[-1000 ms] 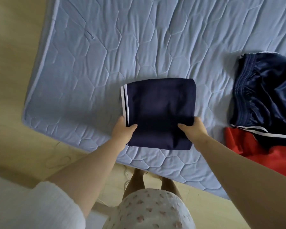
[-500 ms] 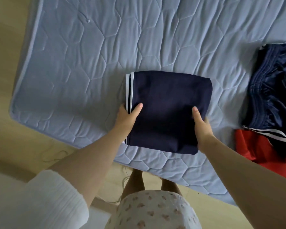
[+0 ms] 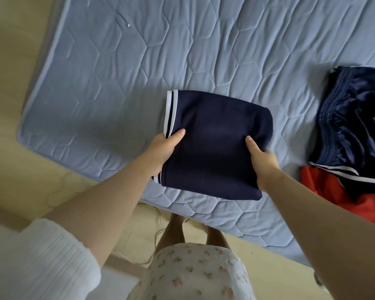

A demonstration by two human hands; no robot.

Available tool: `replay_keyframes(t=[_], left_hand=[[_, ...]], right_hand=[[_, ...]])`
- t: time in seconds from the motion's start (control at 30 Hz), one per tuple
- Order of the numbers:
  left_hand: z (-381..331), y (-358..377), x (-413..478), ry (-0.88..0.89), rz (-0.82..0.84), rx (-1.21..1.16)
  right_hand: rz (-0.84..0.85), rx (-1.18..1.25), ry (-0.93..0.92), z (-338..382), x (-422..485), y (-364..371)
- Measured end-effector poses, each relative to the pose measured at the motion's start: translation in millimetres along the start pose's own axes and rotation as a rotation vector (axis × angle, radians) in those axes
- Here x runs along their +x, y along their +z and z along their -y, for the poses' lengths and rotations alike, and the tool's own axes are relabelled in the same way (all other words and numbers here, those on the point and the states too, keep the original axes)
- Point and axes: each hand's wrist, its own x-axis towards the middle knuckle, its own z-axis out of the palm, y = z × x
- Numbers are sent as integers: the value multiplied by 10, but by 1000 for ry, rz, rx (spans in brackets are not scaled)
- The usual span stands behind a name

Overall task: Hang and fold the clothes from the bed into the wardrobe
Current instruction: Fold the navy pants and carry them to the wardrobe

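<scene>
A folded navy garment [image 3: 214,144] with a white-striped edge is held just over the blue quilted bed [image 3: 117,72], near its front edge. My left hand [image 3: 164,148] grips its left side, thumb on top and fingers hidden beneath. On the right side my right hand [image 3: 261,161] grips it the same way. A crumpled shiny navy garment [image 3: 353,118] with a white stripe lies at the bed's right, partly over a red garment [image 3: 333,195].
The bed's front edge runs diagonally just in front of my legs, its left corner [image 3: 22,137] at the far left. Pale wooden floor [image 3: 13,61] lies left of and below the bed. No wardrobe is in view.
Both hands have slid further in along the garment's sides, thumbs now on top. Its near edge has come up off the bed.
</scene>
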Motion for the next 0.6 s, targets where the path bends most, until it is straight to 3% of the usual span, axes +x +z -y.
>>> replay_keyframes(t=[0.27,0.6], left_hand=[[-722,-583,-960,161,-47,-81],[-1843,-1517,-2731,421,-283,-222]], right_hand=[[79,58,-181,712,-1013,29],[259,27,-566,2069,-2794,116]])
